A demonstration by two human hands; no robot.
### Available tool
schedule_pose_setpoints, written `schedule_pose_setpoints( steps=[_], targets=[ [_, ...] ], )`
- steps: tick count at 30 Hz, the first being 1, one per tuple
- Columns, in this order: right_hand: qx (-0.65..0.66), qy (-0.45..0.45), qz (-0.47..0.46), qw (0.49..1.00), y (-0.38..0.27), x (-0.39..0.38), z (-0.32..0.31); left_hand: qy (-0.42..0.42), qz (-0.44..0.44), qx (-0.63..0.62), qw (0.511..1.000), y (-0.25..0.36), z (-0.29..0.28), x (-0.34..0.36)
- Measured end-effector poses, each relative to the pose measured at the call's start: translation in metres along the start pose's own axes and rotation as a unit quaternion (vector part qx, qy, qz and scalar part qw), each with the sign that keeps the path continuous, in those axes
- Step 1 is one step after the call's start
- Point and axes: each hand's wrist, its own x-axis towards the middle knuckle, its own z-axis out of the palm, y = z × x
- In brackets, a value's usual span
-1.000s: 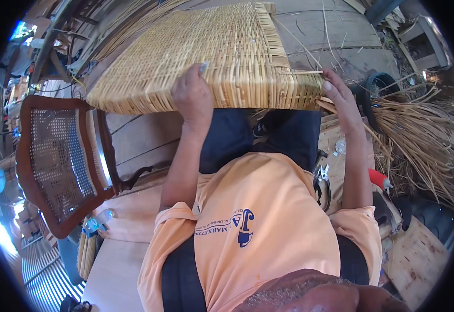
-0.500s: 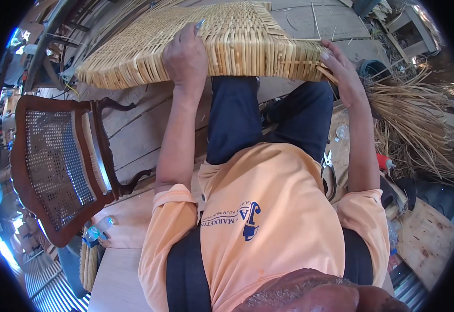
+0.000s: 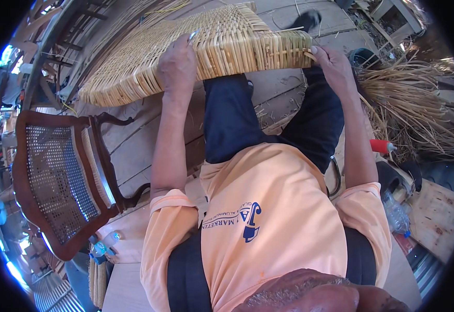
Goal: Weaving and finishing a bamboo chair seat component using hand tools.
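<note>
A thick woven rattan panel point(image 3: 227, 44), pale straw in colour, lies across the far side of my lap, its strands wrapped over the near edge. My left hand point(image 3: 177, 66) is closed in a fist at that edge, around a small metal tool point(image 3: 192, 35). Only the tool's shiny tip shows above the fingers, so its kind is hidden. At the panel's right corner my right hand point(image 3: 335, 68) has its thumb and fingers pinched on a loose strand end point(image 3: 310, 54).
A dark wooden chair point(image 3: 22, 171) with a cane back lies tipped at left. Bundled loose strands point(image 3: 409, 104) spread at right, near a red bottle point(image 3: 380, 146). Plastic bottles point(image 3: 98, 248) stand at lower left. My dark shoe point(image 3: 308, 20) is beyond the panel.
The panel's right end has shifted left, with my right hand staying at its corner. My right leg has stretched forward, and its shoe now shows past the panel.
</note>
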Motion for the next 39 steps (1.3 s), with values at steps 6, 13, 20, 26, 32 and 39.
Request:
schedule_pose_setpoints(
  steps=[6, 13, 20, 26, 32, 39],
  targets=[
    [0.004, -0.003, 0.035, 0.999, 0.002, -0.016, 0.010, -0.019, 0.022, -0.006, 1.000, -0.006, -0.004, -0.005],
    [0.021, 0.153, -0.039, 0.987, 0.017, -0.028, 0.020, -0.015, 0.039, -0.038, 0.998, -0.005, -0.004, -0.010],
    [0.017, -0.038, 0.005, 0.999, 0.023, 0.001, -0.007, -0.008, 0.048, -0.106, 0.993, -0.004, 0.001, -0.013],
    [0.031, -0.109, -0.012, 0.994, 0.047, 0.012, -0.006, -0.008, 0.040, -0.102, 0.994, 0.000, 0.011, -0.009],
    [-0.094, 0.049, -0.267, 0.958, -0.022, 0.014, 0.008, -0.055, -0.001, -0.057, 0.997, 0.009, 0.000, -0.002],
    [-0.035, -0.022, -0.021, 0.999, -0.008, -0.006, -0.003, -0.062, 0.107, 0.023, 0.992, 0.046, -0.016, -0.019]
  ],
)
